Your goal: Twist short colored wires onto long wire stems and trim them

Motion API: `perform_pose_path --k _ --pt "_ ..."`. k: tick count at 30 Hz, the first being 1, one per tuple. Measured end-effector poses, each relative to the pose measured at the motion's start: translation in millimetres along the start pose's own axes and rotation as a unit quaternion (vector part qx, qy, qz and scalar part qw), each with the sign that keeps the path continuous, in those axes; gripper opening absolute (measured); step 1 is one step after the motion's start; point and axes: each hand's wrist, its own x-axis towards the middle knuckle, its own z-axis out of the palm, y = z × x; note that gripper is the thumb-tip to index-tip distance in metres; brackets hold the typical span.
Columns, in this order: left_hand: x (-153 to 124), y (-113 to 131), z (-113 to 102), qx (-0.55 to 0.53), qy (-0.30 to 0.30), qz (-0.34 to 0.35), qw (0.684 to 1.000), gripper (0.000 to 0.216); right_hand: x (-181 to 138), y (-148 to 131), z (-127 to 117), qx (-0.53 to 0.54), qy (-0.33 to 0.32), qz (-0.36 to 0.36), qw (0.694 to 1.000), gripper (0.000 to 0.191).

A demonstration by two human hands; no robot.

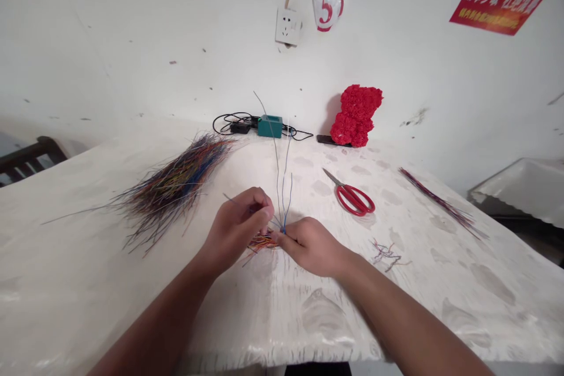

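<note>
My left hand (pixel 240 223) and my right hand (pixel 311 244) meet at the middle of the table, both with fingers pinched together. Between them they hold a small cluster of thin coloured wires (pixel 263 241), orange and red at its base. Several long thin wire ends (pixel 282 176), blue and grey, stand up from the pinch toward the wall. A large loose pile of coloured wires (pixel 176 182) lies on the table to the left of my left hand.
Red-handled scissors (pixel 351 195) lie right of the hands. A thin bundle of dark wires (pixel 440 202) lies at the far right, small wire scraps (pixel 384 252) nearer. A teal box (pixel 270 126) with black cables, a red flower bear (pixel 356 114) and a wall socket (pixel 288 26) are at the back.
</note>
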Motion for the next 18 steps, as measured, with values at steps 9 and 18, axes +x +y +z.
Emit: perform_pose_path --k 9,18 --pt "1.1 -2.9 -0.7 -0.118 -0.008 -0.024 0.993 0.005 0.1 1.4 -2.2 -0.011 0.0 -0.014 1.0 0.045" --pt "1.5 0.1 0.8 -0.021 0.012 -0.029 0.999 0.013 -0.1 2.1 -1.7 -0.023 -0.001 -0.02 1.0 0.044"
